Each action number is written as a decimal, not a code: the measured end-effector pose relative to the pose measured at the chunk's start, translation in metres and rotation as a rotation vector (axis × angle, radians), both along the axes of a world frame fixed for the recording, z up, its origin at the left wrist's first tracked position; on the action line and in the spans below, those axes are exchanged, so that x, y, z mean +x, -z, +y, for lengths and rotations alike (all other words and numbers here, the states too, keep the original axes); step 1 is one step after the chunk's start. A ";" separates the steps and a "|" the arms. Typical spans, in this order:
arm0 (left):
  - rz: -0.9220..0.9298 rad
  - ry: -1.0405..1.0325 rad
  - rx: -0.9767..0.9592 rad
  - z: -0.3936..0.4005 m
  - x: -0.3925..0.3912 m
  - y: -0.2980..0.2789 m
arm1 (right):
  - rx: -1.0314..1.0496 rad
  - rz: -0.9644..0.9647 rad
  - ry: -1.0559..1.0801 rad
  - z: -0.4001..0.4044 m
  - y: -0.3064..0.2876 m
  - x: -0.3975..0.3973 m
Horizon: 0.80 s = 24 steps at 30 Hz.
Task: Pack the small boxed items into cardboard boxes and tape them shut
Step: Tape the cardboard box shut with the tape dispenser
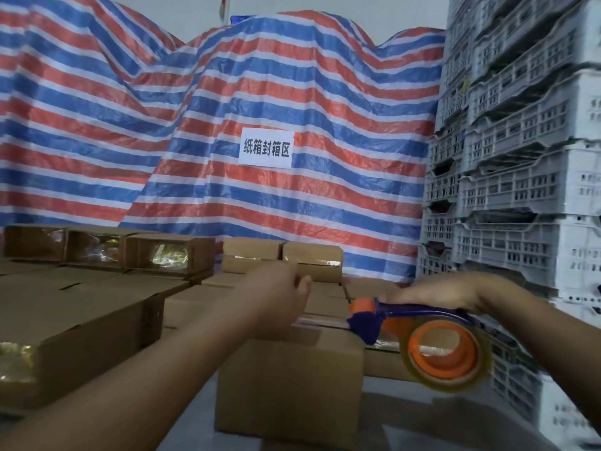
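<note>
At far left, a row of taped cardboard boxes (107, 252) sits on top of a larger stack of boxes (71, 320), closing off that side. Behind everything hangs a red, white and blue striped tarp (227, 109) bearing a white paper sign (266, 148). At centre, a closed cardboard box (289, 382) stands in front, with more closed boxes (283, 255) stacked just behind it. The left hand (279, 299) rests on the top of the centre box, its fingers hidden over the far side, so their curl cannot be told. A strip of clear tape (320, 322) runs along the box top. The right hand (435, 292) grips the blue handle of a tape dispenser (419, 333), whose orange-cored roll hangs off the box's right edge. At far right, stacked grey plastic crates (520, 157) form a wall close beside the right arm. Box contents are not visible.
</note>
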<state>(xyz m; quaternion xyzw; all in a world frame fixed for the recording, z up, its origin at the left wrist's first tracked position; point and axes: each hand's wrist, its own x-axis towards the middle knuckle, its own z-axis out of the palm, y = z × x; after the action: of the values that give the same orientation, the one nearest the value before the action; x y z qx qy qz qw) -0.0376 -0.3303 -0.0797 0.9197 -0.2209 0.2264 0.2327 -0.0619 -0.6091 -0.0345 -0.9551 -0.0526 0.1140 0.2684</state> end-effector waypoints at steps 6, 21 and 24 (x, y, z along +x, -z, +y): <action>0.300 0.129 0.279 -0.045 0.011 0.017 | 0.070 -0.120 -0.033 -0.007 0.013 -0.004; 0.451 0.052 0.285 -0.050 0.022 0.019 | 0.030 0.095 0.092 -0.071 -0.022 -0.051; 0.519 0.087 0.264 -0.057 0.010 0.010 | -0.314 0.047 0.108 -0.047 -0.023 -0.054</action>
<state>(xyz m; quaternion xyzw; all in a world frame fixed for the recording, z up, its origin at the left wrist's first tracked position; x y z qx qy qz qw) -0.0275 -0.3875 -0.0894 0.9588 -0.2209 -0.0573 0.1693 -0.1161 -0.6566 -0.0116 -0.9838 0.0237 0.1283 0.1227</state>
